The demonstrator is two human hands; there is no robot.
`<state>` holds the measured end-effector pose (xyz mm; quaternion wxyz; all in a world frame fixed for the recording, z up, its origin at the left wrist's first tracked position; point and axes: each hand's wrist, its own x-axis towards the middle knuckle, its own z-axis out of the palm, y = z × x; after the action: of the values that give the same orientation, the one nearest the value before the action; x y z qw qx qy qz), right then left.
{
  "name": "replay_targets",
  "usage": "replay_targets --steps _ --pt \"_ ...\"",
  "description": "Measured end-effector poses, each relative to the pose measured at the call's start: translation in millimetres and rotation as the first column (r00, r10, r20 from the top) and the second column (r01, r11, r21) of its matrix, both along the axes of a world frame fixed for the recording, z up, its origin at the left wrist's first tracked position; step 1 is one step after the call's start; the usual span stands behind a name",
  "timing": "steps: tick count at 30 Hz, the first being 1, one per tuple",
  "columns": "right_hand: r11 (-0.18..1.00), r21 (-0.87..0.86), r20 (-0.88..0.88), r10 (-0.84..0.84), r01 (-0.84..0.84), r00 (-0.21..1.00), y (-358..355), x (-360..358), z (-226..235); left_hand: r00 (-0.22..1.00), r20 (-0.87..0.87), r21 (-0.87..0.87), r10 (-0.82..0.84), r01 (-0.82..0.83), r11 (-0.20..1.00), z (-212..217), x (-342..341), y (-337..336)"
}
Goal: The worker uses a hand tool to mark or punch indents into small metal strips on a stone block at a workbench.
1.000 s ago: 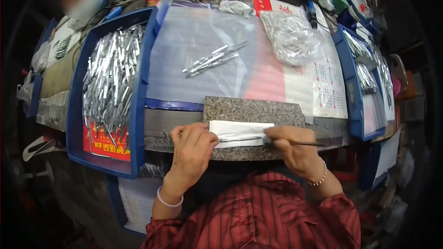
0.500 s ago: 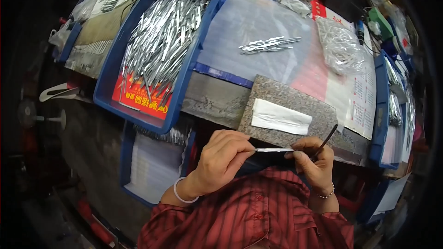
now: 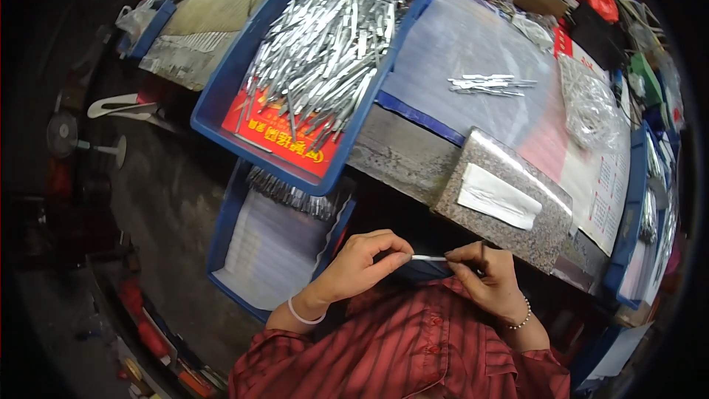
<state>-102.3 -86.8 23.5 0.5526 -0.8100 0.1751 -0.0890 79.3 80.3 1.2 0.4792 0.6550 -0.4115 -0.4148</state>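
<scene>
Near my chest, a slim silvery metal rod is stretched level between my two hands. The thumb and fingers of my left hand pinch its left end, and those of my right hand pinch its right end. A dark thin stick, seen nearly end-on, also sits in my right hand; most of it is hidden. Just beyond my hands lies a speckled stone slab with a folded white cloth on it. Similar metal rods lie in a small pile on a plastic-covered bench.
A blue tray heaped with metal rods stands at the bench's left, overhanging its front edge. Below it is another blue tray. Crumpled clear plastic lies to the right, beside a further blue tray. A fan stands far left.
The view has shifted, so the bench appears farther right. The dark stick in my right hand has turned and shows less of its length. Both hands still hold the rod.
</scene>
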Motion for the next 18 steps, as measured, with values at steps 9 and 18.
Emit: replay_targets --steps 9,18 --pt "0.998 0.026 -0.095 0.06 -0.058 0.994 5 16 -9 0.917 0.08 0.216 0.392 -0.4 0.891 -23 20 82" --pt "0.924 0.297 0.147 -0.294 0.241 0.945 -10 -27 25 0.951 0.138 -0.189 0.275 -0.248 0.95 21 -15 10"
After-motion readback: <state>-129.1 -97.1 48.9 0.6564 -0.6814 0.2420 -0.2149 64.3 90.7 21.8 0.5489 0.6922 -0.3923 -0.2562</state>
